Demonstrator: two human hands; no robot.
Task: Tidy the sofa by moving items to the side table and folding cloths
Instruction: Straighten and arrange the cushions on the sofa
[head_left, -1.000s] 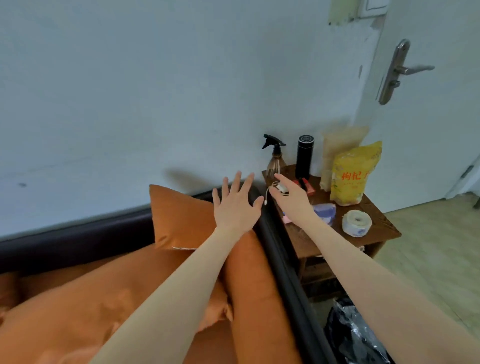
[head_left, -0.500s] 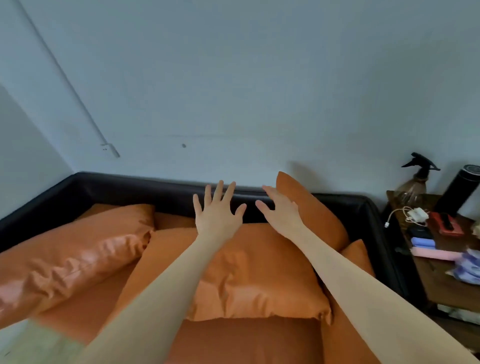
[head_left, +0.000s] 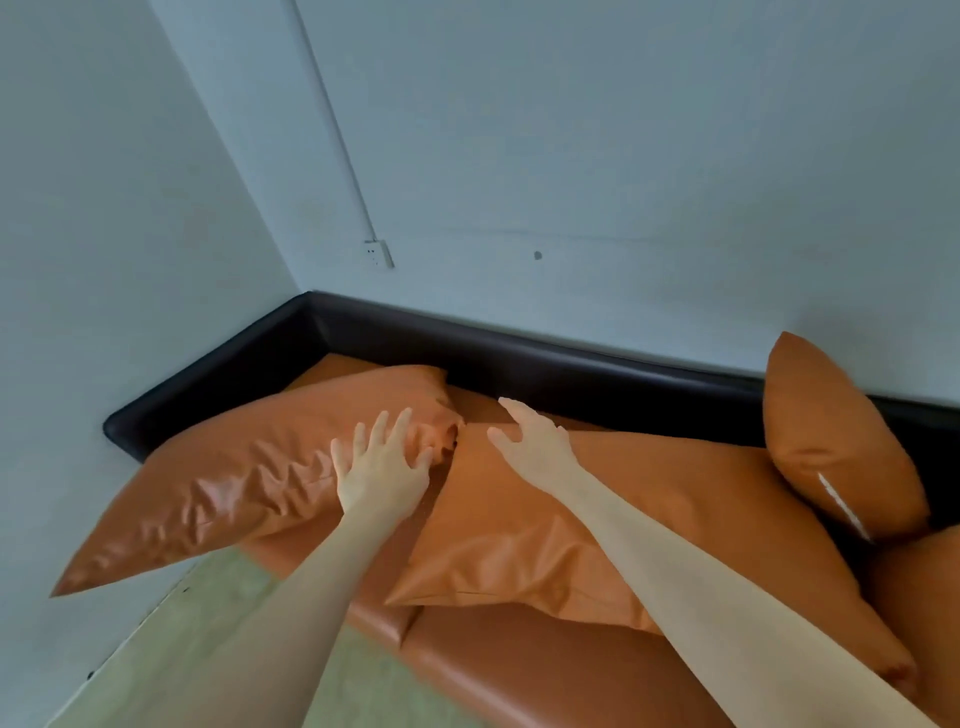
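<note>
An orange sofa (head_left: 519, 660) with a black frame (head_left: 519, 364) fills the lower half of the view. On it lie a left orange cushion (head_left: 234, 478), a middle orange cushion (head_left: 649, 519) and a smaller orange cushion (head_left: 831, 441) standing against the back at the right. My left hand (head_left: 382, 467) is spread with straight fingers over the right end of the left cushion. My right hand (head_left: 535, 441) hovers open over the upper left corner of the middle cushion. Neither hand holds anything. The side table is out of view.
Grey-white walls meet in a corner behind the sofa, with a socket (head_left: 378, 253) and a cable duct running up from it. A light green floor (head_left: 171, 649) shows at the lower left, in front of the sofa.
The view swung left from the side table to the sofa's left end. My right hand left the white cable on the table, and both hands moved to the two big cushions.
</note>
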